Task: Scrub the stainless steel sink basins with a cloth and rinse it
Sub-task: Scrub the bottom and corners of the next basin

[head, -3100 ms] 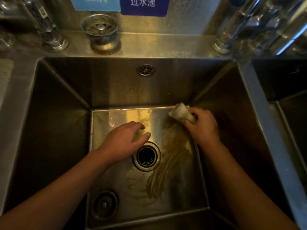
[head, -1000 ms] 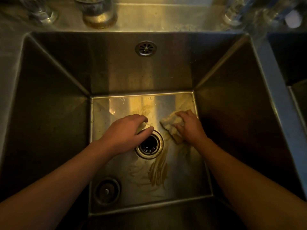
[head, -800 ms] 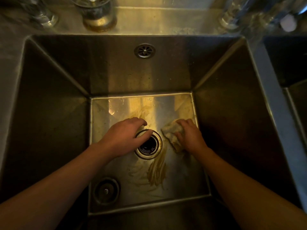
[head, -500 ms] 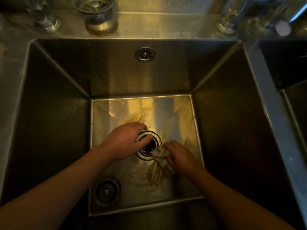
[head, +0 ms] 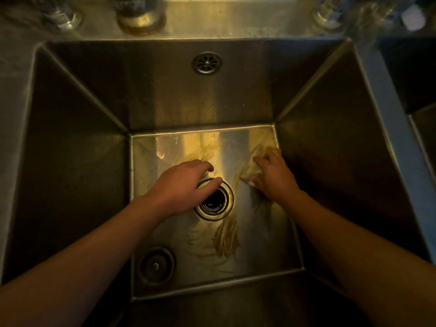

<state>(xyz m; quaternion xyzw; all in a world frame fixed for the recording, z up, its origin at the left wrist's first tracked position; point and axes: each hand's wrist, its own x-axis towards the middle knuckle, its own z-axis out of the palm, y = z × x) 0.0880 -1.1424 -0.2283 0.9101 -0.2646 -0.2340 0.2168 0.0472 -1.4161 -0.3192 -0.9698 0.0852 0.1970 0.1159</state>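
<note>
A deep stainless steel sink basin [head: 70,161] fills most of the frame, seen from above in dim yellowish light. On its far wall, at upper centre, a round overflow grate [head: 207,63] is set. On the ledge behind, a metal strainer cup [head: 139,15] is seen at the top left of centre, with a tap base [head: 63,17] to its left and another tap base [head: 328,17] at the upper right, both blurred. A steel divider [head: 396,128] runs down the right side, and part of a second basin [head: 422,79] is seen beyond it.

In the middle of the basin floor the open drain hole [head: 214,200] is found. A round drain stopper [head: 155,265] lies flat in the lower left corner of the floor, well apart from both hands. Brown streaks of grime [head: 226,241] are spread just below the drain, and fainter ones are seen above it.

The left hand [head: 181,185] is laid palm down at the upper left edge of the drain, its fingers loosely extended and holding nothing; the thumb reaches over the drain rim and part of the ring is covered.

The cloth [head: 250,172], pale and crumpled, is held at the right side of the floor, near the right wall and to the upper right of the drain. It is gripped by the right hand [head: 276,180], whose fingers are curled over it and press it against the steel; much of the cloth is hidden under the hand. Both forearms enter from the lower corners of the frame.
</note>
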